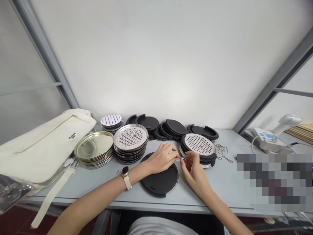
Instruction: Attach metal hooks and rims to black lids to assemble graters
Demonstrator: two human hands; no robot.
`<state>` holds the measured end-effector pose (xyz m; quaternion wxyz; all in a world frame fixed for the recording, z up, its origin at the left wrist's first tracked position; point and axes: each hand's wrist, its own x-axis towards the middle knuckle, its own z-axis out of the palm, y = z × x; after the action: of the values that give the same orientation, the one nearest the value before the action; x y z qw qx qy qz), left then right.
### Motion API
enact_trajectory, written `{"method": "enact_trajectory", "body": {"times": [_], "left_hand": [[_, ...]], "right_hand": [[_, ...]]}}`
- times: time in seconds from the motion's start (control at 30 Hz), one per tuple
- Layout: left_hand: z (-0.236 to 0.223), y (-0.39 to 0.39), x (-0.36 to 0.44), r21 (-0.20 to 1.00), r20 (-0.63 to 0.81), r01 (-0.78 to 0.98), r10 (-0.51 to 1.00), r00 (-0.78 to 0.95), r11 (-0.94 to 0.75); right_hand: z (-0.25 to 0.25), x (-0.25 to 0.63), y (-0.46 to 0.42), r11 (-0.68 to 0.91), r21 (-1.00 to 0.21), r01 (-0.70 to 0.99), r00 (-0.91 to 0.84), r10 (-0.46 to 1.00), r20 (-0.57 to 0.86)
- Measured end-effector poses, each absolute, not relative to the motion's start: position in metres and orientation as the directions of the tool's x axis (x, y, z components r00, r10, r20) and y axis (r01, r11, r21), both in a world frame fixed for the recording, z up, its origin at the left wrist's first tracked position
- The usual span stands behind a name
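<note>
Between my two hands is a small thin metal clip point(181, 158); its shape is largely covered by fingers. My left hand point(162, 159), a watch on its wrist, pinches one end above a black round disc point(162, 182) lying on the table. From the other side, the fingertips of my right hand point(192, 166) close on the clip's other end. Just behind my right hand stands a stack topped by a silver perforated grater disc point(199, 144) in a black rim. Loose metal clips point(228, 159) with looped ends lie to the right of that stack.
On the left are a stack of gold-coloured lids point(94, 145), a stack of grater discs point(130, 136) and a white bag point(49, 143). Black round covers point(174, 127) line the wall. A white device point(267, 140) with a cable stands at the right.
</note>
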<state>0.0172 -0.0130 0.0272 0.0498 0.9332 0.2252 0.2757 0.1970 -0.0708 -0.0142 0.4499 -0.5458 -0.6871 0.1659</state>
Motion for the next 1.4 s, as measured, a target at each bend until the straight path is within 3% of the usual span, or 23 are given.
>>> {"method": "enact_trajectory", "body": {"times": [0.1, 0.37, 0.6, 0.87, 1.2, 1.4], "left_hand": [[0.0286, -0.0157, 0.0172, 0.129, 0.519, 0.428, 0.429, 0.739, -0.894], [0.026, -0.0099, 0.0171, 0.096, 0.454, 0.434, 0.428, 0.782, -0.896], [0.0254, -0.0111, 0.0153, 0.11, 0.472, 0.401, 0.402, 0.785, -0.91], [0.0202, -0.0092, 0.0165, 0.122, 0.502, 0.33, 0.345, 0.793, -0.936], [0.0228, -0.0107, 0.0155, 0.164, 0.535, 0.264, 0.311, 0.786, -0.95], [0.0257, -0.013, 0.0156, 0.155, 0.531, 0.327, 0.358, 0.768, -0.932]], "right_hand": [[-0.0132, 0.198, -0.0703, 0.359, -0.681, 0.638, -0.056, 0.904, 0.424], [-0.0146, 0.1983, -0.0668, 0.442, -0.617, 0.652, -0.207, 0.886, 0.416], [-0.0112, 0.1984, -0.0682, 0.397, -0.668, 0.63, -0.06, 0.882, 0.468], [-0.0137, 0.1973, -0.0701, 0.522, -0.607, 0.6, -0.201, 0.832, 0.516], [-0.0148, 0.1984, -0.0682, 0.511, -0.593, 0.623, -0.172, 0.829, 0.533], [-0.0103, 0.1965, -0.07, 0.49, -0.614, 0.619, -0.162, 0.844, 0.511]]}}
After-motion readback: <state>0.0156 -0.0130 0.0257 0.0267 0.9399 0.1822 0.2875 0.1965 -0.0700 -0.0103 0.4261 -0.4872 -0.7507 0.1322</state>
